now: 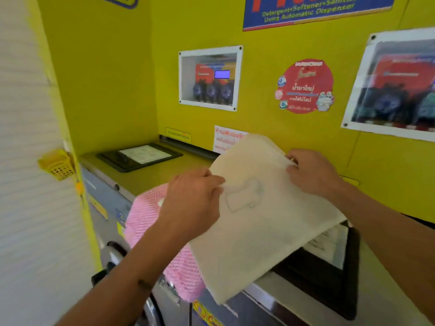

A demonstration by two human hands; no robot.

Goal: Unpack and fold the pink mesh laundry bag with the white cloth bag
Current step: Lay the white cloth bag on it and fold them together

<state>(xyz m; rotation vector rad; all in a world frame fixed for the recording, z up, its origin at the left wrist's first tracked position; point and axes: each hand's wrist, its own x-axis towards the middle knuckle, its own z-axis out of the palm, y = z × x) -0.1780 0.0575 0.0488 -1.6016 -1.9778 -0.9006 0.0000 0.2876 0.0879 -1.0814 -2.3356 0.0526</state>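
Observation:
The white cloth bag [263,227] is held flat and tilted above the washing machine top, with a faint dotted shirt outline on its face. My left hand [193,201] pinches its left edge and my right hand [313,172] grips its far upper edge. The pink mesh laundry bag [146,222] lies under the white bag and my left arm, draped over the machine's front edge and hanging down. Most of the pink bag is hidden by the white bag.
The machine top [150,175] carries a black-framed panel [138,157] at the back left and another black frame [339,269] under the white bag at right. A yellow wall [259,118] with posters stands behind. A yellow basket [57,165] hangs at left.

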